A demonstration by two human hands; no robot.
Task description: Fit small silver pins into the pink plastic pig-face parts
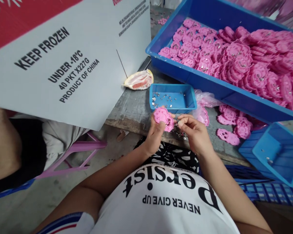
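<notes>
We see the left hand (154, 131) closed around a pink flower-shaped part (164, 119), held just above the near edge of the counter (133, 112); the right hand (195, 132) sits just beside it with its fingertips pinched together at the part's right rim, and we cannot tell whether anything small lies between them; a little heap of metal bits (179, 131) shows just under the two hands; directly beyond the part stands a small blue tray (190, 103) holding scattered metal pieces, its near wall close to the fingers; to the right, loose pink parts (231, 128) lie on the counter, hemmed between a large blue tray (210, 85) heaped with pink parts and a tilted blue bin (273, 152) at the counter's right edge; to the left a white carton (63, 65) overhangs the counter's edge, and a bare strip of counter between it and the small tray is the only open room near the hands.
</notes>
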